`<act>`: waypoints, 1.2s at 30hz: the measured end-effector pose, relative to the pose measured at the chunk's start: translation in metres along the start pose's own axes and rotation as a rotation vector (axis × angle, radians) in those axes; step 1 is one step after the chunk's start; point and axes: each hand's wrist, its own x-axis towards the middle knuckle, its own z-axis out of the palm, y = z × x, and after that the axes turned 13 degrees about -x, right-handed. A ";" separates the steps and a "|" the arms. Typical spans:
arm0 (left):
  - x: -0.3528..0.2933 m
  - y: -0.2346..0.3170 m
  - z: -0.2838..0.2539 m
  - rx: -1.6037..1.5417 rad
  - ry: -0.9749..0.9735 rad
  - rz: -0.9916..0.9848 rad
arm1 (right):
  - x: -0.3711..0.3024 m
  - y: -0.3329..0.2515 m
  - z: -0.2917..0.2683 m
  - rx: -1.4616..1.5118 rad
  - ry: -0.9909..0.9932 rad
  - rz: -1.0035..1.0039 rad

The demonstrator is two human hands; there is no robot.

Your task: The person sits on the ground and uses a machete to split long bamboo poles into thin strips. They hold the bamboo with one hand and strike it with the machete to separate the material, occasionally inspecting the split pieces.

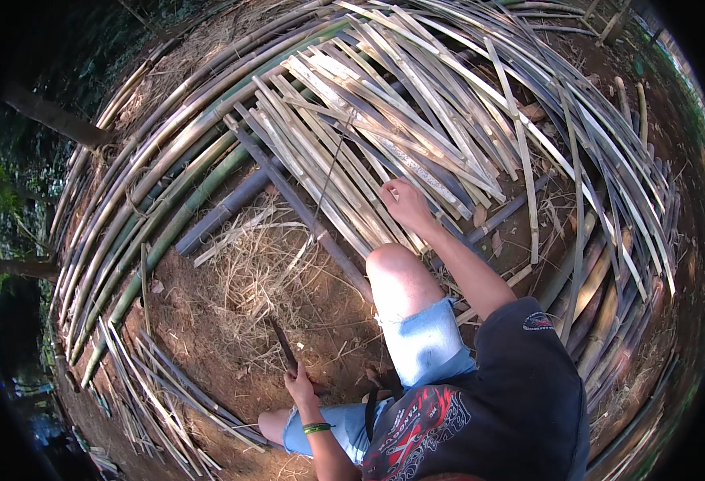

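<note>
We note the left hand (301, 386) wrapped round a knife (283, 341), lower centre; right hand (405, 205), fingers curled, at split bamboo strips (376, 120), upper centre, grip unclear. We'd keep the blade angled clear of both knees (396, 268).

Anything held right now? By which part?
Left hand: a dark blade, gripped at its end nearest the person. Right hand: can't tell whether it holds anything.
</note>
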 end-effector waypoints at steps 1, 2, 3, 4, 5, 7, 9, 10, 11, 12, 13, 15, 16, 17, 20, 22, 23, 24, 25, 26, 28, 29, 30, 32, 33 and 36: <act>0.001 0.000 0.001 0.044 -0.014 0.010 | 0.008 0.048 0.005 -0.214 -0.072 0.125; 0.004 -0.002 0.003 0.086 -0.023 0.003 | 0.009 0.101 0.014 -0.346 -0.089 0.201; 0.005 -0.001 -0.003 0.127 -0.005 -0.001 | 0.008 0.125 0.016 -0.410 -0.199 0.269; 0.007 0.001 -0.004 0.182 -0.015 0.003 | 0.007 0.149 0.018 -0.503 -0.248 0.312; 0.006 0.004 -0.005 0.238 -0.022 0.005 | 0.005 0.166 0.020 -0.515 -0.225 0.328; 0.008 0.004 -0.004 0.365 -0.017 0.016 | -0.004 0.200 0.020 -0.548 -0.182 0.373; 0.014 0.003 -0.006 0.505 0.009 0.050 | -0.013 0.234 0.027 -0.555 -0.080 0.384; 0.020 0.000 -0.009 0.601 0.010 0.104 | -0.019 0.250 0.029 -0.560 -0.027 0.391; 0.027 0.001 -0.007 0.692 0.012 0.165 | -0.021 0.261 0.029 -0.569 -0.057 0.430; 0.033 0.001 -0.005 0.783 0.013 0.226 | -0.024 0.272 0.028 -0.578 -0.087 0.470; 0.037 0.001 -0.005 0.794 0.013 0.181 | -0.029 0.282 0.027 -0.587 -0.116 0.511; 0.009 0.037 0.032 0.806 0.036 0.091 | -0.030 0.288 0.031 -0.564 -0.176 0.478; 0.005 0.044 0.033 0.781 0.038 0.062 | -0.028 0.284 0.032 -0.546 -0.205 0.454; 0.007 0.048 0.034 0.758 0.029 0.033 | -0.027 0.283 0.030 -0.556 -0.206 0.437; 0.019 0.051 0.034 0.669 0.021 -0.027 | -0.031 0.278 0.021 -0.558 -0.184 0.372; 0.028 0.054 0.025 0.624 0.015 -0.066 | -0.037 0.273 0.015 -0.524 -0.140 0.308; 0.026 0.056 0.019 0.600 0.024 -0.092 | -0.036 0.259 0.013 -0.493 -0.134 0.273; 0.029 0.056 0.020 0.586 0.018 -0.122 | -0.042 0.251 0.007 -0.469 -0.125 0.254; 0.030 0.056 0.020 0.597 0.023 -0.117 | -0.047 0.241 0.004 -0.444 -0.117 0.234; 0.030 0.056 0.022 0.613 0.023 -0.114 | -0.057 0.237 0.002 -0.440 0.007 0.105; 0.031 0.052 0.022 0.638 0.017 -0.084 | -0.064 0.229 0.003 -0.462 0.076 0.050; 0.033 0.049 0.019 0.649 0.013 -0.054 | -0.066 0.224 0.005 -0.468 0.111 0.021; 0.035 0.046 0.016 0.659 0.009 -0.023 | -0.070 0.219 0.007 -0.475 0.021 0.083; 0.039 0.039 0.013 0.742 0.043 -0.016 | -0.078 0.214 0.011 -0.439 -0.007 0.068; 0.041 0.038 0.013 0.785 0.058 -0.010 | -0.082 0.213 0.015 -0.421 -0.018 0.062; 0.043 0.039 0.015 0.764 0.026 -0.018 | -0.093 0.202 0.027 -0.407 -0.086 0.002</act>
